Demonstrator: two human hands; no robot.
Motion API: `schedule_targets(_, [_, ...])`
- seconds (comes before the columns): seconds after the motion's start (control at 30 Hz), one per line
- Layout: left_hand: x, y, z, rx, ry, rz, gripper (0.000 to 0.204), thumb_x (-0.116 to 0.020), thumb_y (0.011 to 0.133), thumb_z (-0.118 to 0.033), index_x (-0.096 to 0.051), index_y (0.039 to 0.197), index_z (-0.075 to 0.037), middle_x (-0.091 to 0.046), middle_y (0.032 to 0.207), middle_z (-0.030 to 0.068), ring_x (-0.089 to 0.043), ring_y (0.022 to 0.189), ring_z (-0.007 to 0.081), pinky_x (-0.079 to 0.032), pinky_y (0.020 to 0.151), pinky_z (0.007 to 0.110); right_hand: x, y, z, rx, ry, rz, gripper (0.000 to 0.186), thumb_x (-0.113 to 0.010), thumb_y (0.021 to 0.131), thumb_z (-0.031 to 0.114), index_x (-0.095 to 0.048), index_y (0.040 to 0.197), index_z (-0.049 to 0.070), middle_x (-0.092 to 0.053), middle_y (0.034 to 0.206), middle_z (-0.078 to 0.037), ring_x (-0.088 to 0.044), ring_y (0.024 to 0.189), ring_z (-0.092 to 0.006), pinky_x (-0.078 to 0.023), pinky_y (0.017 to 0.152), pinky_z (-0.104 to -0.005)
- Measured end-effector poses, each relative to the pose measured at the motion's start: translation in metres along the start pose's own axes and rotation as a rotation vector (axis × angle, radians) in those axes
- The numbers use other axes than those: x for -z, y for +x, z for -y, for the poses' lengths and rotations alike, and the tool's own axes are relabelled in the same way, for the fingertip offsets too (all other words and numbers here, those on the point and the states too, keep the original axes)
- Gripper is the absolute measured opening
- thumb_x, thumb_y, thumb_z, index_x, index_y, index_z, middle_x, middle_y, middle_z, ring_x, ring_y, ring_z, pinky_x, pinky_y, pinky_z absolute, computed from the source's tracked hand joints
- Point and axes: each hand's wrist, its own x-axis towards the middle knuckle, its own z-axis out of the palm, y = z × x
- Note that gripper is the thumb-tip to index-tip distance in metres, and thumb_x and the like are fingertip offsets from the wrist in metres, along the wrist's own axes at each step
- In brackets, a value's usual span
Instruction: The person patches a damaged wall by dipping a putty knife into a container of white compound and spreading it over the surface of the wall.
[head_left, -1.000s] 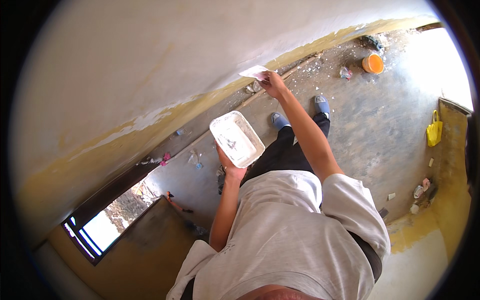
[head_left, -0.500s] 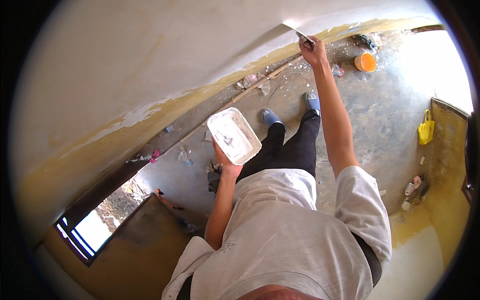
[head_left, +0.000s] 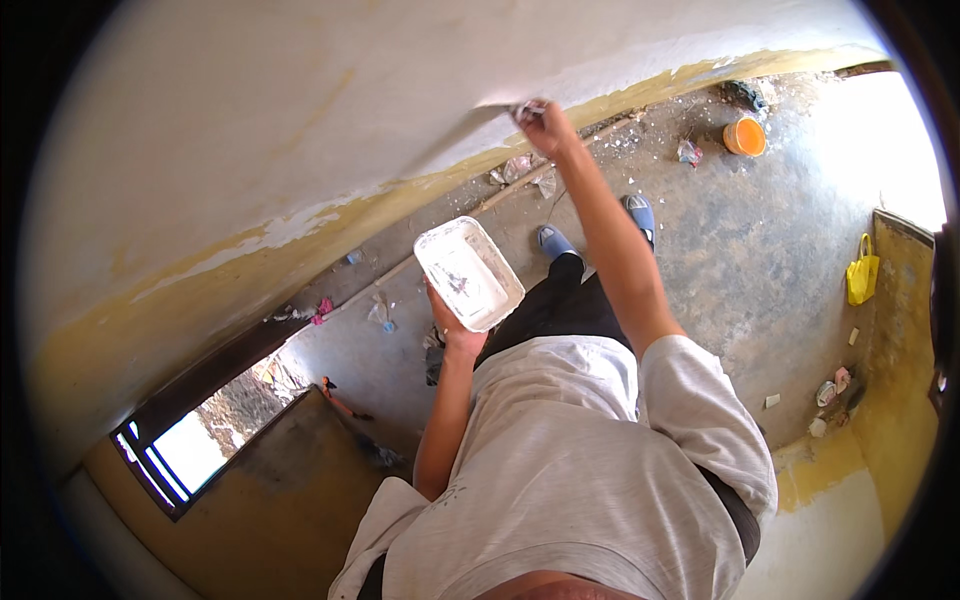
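My left hand holds a white rectangular tray from underneath, at chest height; the tray has grey-white smears of paste inside. My right arm is stretched out, and my right hand grips a putty knife whose blade lies flat against the white plastered wall. The blade is just above the wall's yellow lower band. Most of the knife's handle is hidden in my fist.
My feet in blue slippers stand on a dusty concrete floor with scraps along the wall base. An orange bucket sits far right, a yellow bag hangs on the right wall, and a window is lower left.
My right hand swept the knife up and to the right along the wall, then came back left and slightly down. The tray in my left hand stayed about where it was.
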Motion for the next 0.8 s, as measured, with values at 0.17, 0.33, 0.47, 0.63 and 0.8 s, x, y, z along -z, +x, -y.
schedule_targets(0.17, [0.014,0.007,0.002,0.011,-0.024,-0.003,0.048,-0.039,0.1,-0.045,-0.048,0.137,-0.015,-0.058,0.129,0.0009,-0.058,0.116,0.0197,-0.049,0.098,0.041,0.031,-0.004,0.119,-0.009,0.298,-0.089,0.025,-0.036,0.095,0.001,-0.035,0.111,-0.018,-0.048,0.096,-0.024,-0.052,0.073,-0.0182,-0.052,0.057,-0.0225])
schedule_targets(0.33, [0.016,0.004,0.004,0.056,0.051,0.077,0.064,-0.034,0.098,-0.06,-0.038,0.147,-0.019,-0.047,0.144,-0.0014,-0.047,0.13,0.021,-0.039,0.108,0.042,0.042,-0.063,0.12,0.351,0.012,-0.263,0.03,-0.039,0.092,0.0,-0.041,0.117,-0.016,-0.056,0.093,-0.02,-0.055,0.069,-0.0186,-0.052,0.057,-0.0253])
schedule_targets(0.47, [0.014,0.007,0.004,0.071,0.055,0.069,0.064,-0.034,0.098,-0.06,-0.038,0.147,-0.019,-0.047,0.144,-0.0012,-0.047,0.13,0.0208,-0.04,0.108,0.042,0.07,-0.055,0.035,0.199,-0.269,-0.226,0.023,-0.042,0.094,0.011,-0.056,0.108,-0.002,-0.064,0.093,-0.012,-0.06,0.076,-0.0199,-0.052,0.066,-0.0297])
schedule_targets(0.63, [-0.002,-0.001,0.0,-0.002,0.028,0.078,0.049,-0.04,0.101,-0.044,-0.045,0.14,-0.015,-0.056,0.133,0.0007,-0.057,0.119,0.0188,-0.05,0.098,0.04,0.033,-0.039,-0.052,-0.125,-0.087,-0.16,0.017,-0.041,0.095,0.006,-0.05,0.101,-0.006,-0.056,0.09,-0.014,-0.056,0.08,-0.0204,-0.053,0.076,-0.0315])
schedule_targets(0.8, [0.011,0.005,0.005,-0.067,0.059,0.1,0.053,-0.041,0.1,-0.048,-0.043,0.142,-0.016,-0.053,0.136,0.0001,-0.053,0.124,0.0198,-0.046,0.103,0.042,0.026,-0.004,-0.008,-0.023,0.076,-0.007,0.013,-0.034,0.094,-0.001,-0.044,0.091,-0.007,-0.053,0.083,-0.017,-0.052,0.065,-0.0159,-0.053,0.062,-0.0286])
